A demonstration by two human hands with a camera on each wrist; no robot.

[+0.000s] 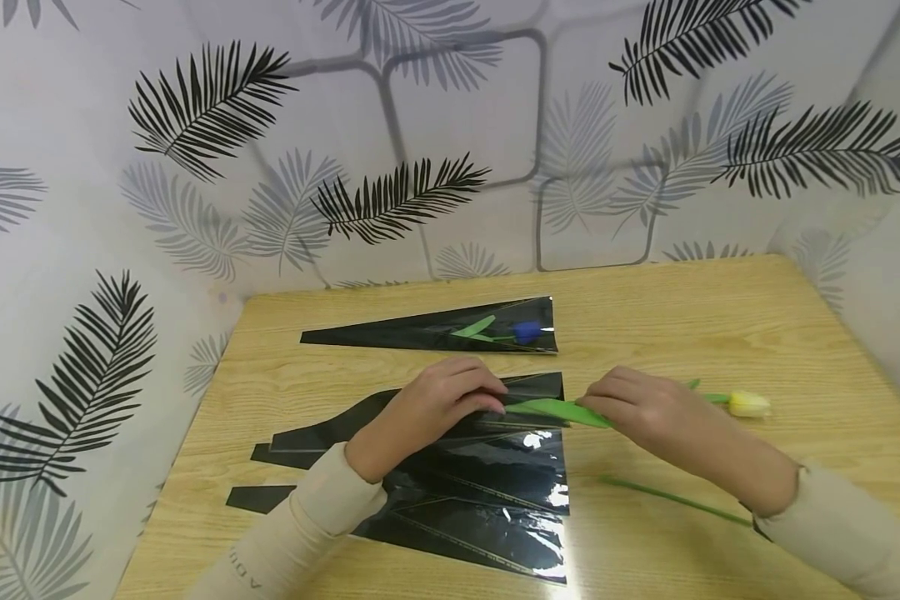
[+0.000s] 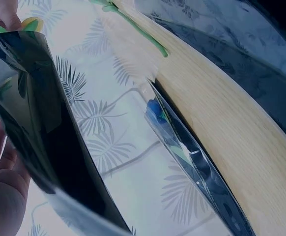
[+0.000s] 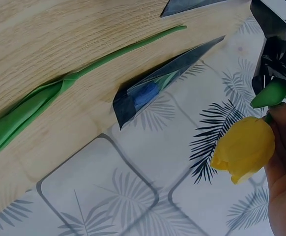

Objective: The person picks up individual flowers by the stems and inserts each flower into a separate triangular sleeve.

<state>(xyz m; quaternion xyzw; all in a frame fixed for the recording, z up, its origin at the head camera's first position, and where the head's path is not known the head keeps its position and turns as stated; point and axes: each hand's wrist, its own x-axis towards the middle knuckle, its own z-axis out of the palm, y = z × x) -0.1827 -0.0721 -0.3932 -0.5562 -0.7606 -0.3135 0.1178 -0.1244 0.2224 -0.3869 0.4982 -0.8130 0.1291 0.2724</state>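
Observation:
My left hand (image 1: 431, 408) grips a black flower sleeve (image 1: 537, 387), which lifts and bends above the table. In the left wrist view this sleeve (image 2: 44, 113) runs down past the fingers, with green and yellow showing at its top edge. My right hand (image 1: 648, 412) pinches a yellow tulip (image 1: 748, 405) by its stem and leaves. The bloom points right, away from the sleeve, while a green leaf (image 1: 562, 410) reaches to the sleeve's wide end. In the right wrist view the yellow bloom (image 3: 243, 150) hangs beside the fingers, close to the black sleeve.
Further back lies another black sleeve (image 1: 390, 332) holding a blue tulip (image 1: 527, 332). More black sleeves (image 1: 480, 533) lie flat and overlapping in front of my left hand. A loose green stem (image 1: 675, 500) with leaves (image 3: 40, 101) rests near my right forearm. Patterned walls bound the wooden table (image 1: 667, 308).

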